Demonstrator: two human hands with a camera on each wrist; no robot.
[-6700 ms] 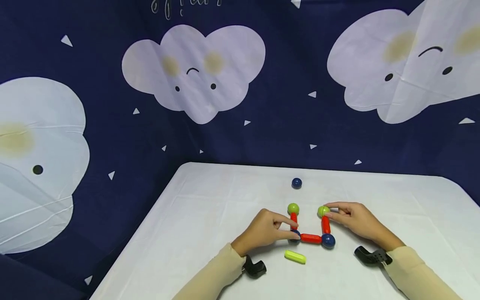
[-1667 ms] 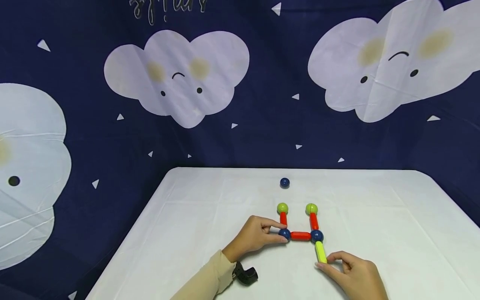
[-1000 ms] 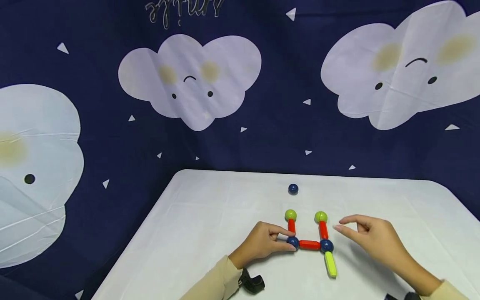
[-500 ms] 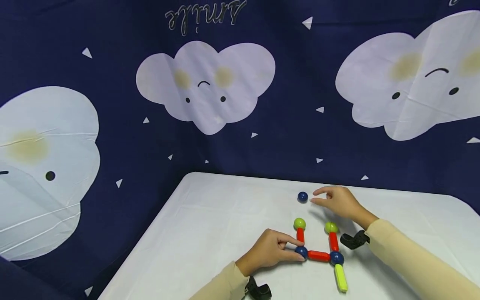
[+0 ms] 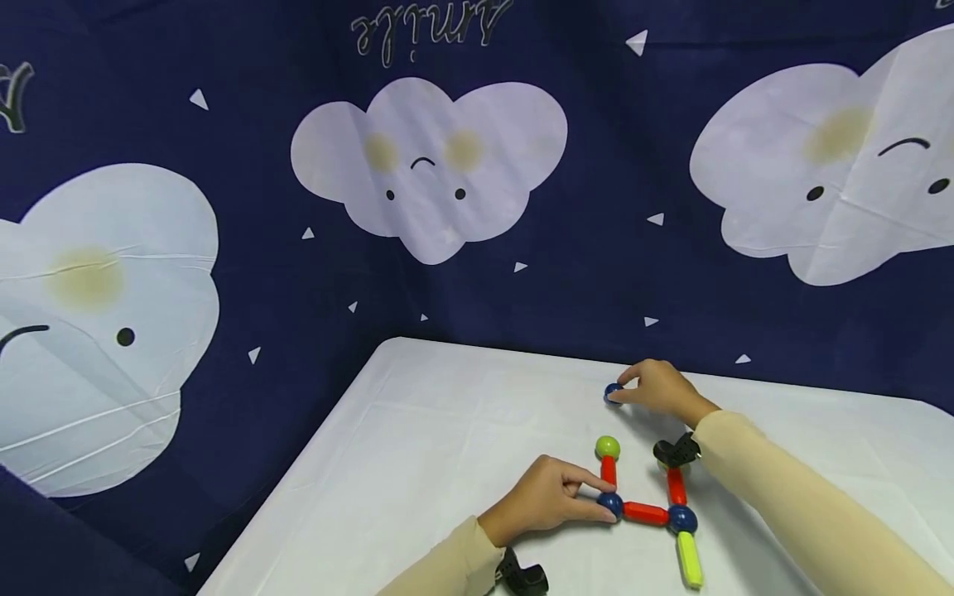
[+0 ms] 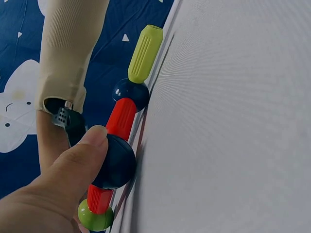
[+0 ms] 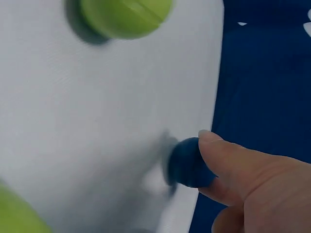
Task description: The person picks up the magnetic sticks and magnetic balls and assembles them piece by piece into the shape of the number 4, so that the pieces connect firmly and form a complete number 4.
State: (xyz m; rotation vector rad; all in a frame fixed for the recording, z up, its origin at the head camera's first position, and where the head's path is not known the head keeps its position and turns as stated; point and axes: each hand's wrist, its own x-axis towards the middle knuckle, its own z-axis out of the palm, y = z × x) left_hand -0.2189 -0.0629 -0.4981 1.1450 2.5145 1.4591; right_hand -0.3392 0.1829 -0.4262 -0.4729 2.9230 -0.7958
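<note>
My left hand (image 5: 547,497) pinches a navy ball (image 5: 611,504) between thumb and finger. That ball is the left corner of a joined ball-and-rod shape on the table. A red rod (image 5: 645,514) links it to a second navy ball (image 5: 682,520), from which a yellow-green rod (image 5: 690,560) points toward the front. Two more red rods run backward, the left one ending in a green ball (image 5: 607,448); the right one's green ball (image 7: 127,14) is mostly hidden by the wrist camera in the head view. At the back, my right hand (image 5: 659,389) pinches a loose navy ball (image 7: 187,162).
A white-covered table (image 5: 447,430) carries everything, its far edge just behind the right hand. Beyond hangs a dark blue cloth (image 5: 246,248) printed with clouds. The right forearm (image 5: 805,488) passes over the table to the right of the joined shape.
The yellow-green rod, loose at first, was joined to the right navy ball by the right hand. That hand then let go, reached to the back and took hold of the loose navy ball.
</note>
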